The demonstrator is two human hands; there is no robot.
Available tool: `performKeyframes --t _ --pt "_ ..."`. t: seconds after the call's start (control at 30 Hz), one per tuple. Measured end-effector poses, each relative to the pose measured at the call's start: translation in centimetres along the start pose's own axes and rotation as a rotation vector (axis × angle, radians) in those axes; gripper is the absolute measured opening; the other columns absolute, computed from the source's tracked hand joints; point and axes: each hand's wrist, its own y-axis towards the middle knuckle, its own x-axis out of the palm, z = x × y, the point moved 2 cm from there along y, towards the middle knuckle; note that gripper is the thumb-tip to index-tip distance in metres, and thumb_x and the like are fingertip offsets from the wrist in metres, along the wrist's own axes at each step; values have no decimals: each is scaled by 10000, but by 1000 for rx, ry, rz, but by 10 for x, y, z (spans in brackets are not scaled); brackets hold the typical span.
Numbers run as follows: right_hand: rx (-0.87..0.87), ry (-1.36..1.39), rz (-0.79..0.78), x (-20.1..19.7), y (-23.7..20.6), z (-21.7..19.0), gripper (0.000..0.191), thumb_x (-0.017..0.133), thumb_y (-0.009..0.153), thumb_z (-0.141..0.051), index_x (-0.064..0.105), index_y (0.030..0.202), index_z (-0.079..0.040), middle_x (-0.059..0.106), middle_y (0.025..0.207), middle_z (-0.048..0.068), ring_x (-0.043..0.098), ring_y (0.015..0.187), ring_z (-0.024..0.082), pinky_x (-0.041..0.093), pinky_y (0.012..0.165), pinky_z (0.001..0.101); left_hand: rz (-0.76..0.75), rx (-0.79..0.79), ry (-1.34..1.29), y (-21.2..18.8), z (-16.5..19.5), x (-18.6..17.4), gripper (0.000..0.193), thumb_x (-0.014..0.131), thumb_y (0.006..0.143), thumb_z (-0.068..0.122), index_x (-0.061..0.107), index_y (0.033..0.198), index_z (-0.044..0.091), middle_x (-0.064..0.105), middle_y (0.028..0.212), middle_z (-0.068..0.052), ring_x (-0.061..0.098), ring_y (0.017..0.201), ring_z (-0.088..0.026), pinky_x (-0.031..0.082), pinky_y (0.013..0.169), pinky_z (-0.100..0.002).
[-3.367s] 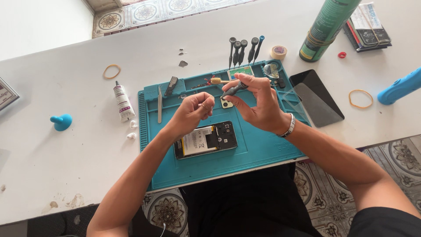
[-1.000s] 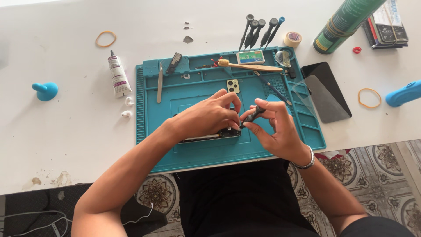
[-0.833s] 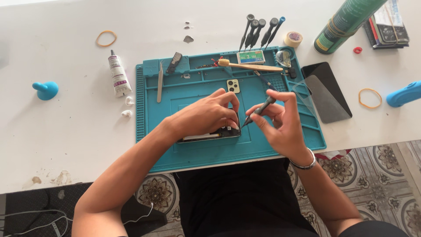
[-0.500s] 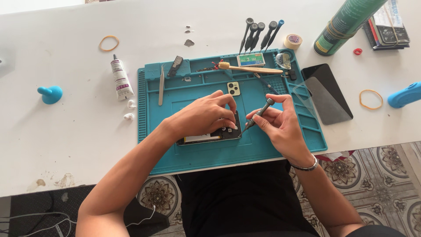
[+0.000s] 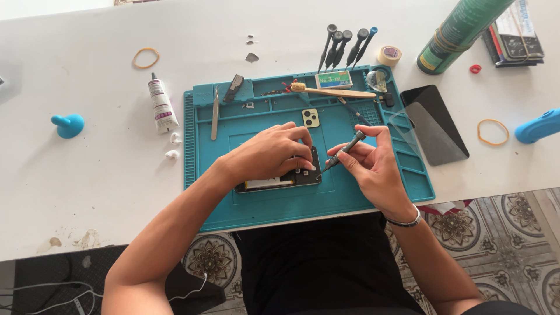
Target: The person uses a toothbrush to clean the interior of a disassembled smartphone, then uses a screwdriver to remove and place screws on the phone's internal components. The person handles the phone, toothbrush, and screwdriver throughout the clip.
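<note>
I see the opened phone lying mid-mat on the teal repair mat, my left hand pressed flat over it, fingers curled on its edge. My right hand pinches a small screwdriver, tip at the phone's right edge.
</note>
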Motion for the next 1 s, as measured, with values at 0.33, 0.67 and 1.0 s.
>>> performKeyframes --t 0.33,0.67,1.0 --pt "-6 28 12 -3 -1 1 466 587 987 14 289 1341 -41 724 1089 225 740 981 222 600 918 344 -14 -24 5 1 -1 1 250 678 918 386 804 918 171 673 1039 -9 593 1036 -225 490 929 -397" --pt "-107 6 -41 -3 -4 4 472 601 998 23 288 1342 -58 720 1108 223 737 1001 231 599 934 352 14 11 -4 0 -1 0 243 680 935 372 798 931 160 672 1033 -7 594 1041 -228 492 928 -402" --pt "-241 35 -43 -5 -5 9 466 607 1023 8 292 1353 -86 708 1119 226 743 1028 239 621 928 363 20 88 -112 1 8 -4 248 802 816 399 797 919 173 666 987 -8 602 988 -216 493 883 -379"
